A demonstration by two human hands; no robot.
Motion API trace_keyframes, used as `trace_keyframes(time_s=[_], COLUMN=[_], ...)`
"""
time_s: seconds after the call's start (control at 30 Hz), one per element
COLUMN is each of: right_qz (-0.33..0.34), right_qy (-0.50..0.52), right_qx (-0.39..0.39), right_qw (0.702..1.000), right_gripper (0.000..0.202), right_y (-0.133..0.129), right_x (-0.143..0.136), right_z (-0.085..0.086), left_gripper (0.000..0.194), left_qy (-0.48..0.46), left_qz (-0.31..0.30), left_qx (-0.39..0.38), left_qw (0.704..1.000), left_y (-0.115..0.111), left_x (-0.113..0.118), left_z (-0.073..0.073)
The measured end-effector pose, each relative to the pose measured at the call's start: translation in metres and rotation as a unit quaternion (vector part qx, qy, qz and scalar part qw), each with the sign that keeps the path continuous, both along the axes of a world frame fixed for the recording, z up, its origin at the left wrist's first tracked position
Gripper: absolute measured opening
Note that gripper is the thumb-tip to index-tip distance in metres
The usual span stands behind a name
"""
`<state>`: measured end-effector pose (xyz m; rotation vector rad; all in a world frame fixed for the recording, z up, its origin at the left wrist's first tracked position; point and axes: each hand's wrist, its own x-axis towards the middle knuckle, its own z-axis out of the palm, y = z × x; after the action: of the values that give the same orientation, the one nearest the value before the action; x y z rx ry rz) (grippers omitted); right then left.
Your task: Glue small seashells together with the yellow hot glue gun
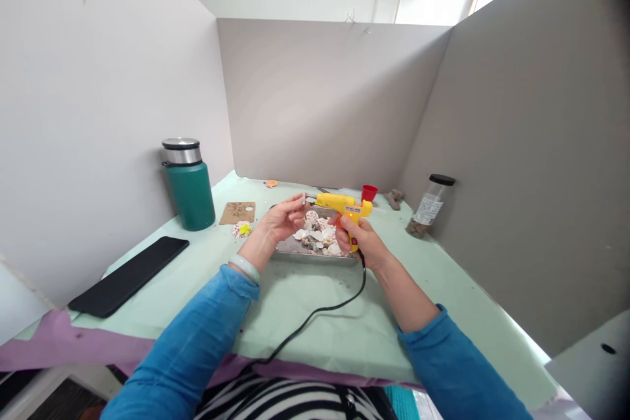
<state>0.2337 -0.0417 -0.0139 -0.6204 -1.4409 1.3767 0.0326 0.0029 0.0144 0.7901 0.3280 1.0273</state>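
My right hand (pixel 361 239) is wrapped round the handle of a yellow glue gun (pixel 337 201), its nozzle pointing left. A black cord runs from the handle down toward the table's front edge. Just at the nozzle tip, my left hand (pixel 285 218) pinches a small, pale piece (pixel 304 199), seen nearly edge-on; its kind is too small to make out. Below both hands lies a metal tray (pixel 315 257) holding many seashells (pixel 317 235), white and speckled. My hands partly cover the tray.
A green bottle (pixel 189 193) and a long black pad (pixel 130 275) are at left, near a brown card (pixel 238 212) and a shell piece with a yellow star (pixel 243 229). Behind are an orange piece (pixel 270 183) and a red cup (pixel 369 193). A jar (pixel 429 207) leans right; panels enclose the table.
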Motion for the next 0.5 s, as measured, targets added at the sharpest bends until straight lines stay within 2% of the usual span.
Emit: trace_keyframes(time_s=[0.5], right_qz=[-0.004], right_qy=[-0.032], right_qx=[0.008], right_qw=[0.999], right_gripper=[0.034], right_y=[-0.0031], right_x=[-0.0012], right_z=[0.0023], left_gripper=[0.011], left_qy=[0.007], left_qz=[0.007], left_qx=[-0.005], left_qw=[1.0], left_y=[-0.0011], left_x=[-0.0005], left_z=[0.001])
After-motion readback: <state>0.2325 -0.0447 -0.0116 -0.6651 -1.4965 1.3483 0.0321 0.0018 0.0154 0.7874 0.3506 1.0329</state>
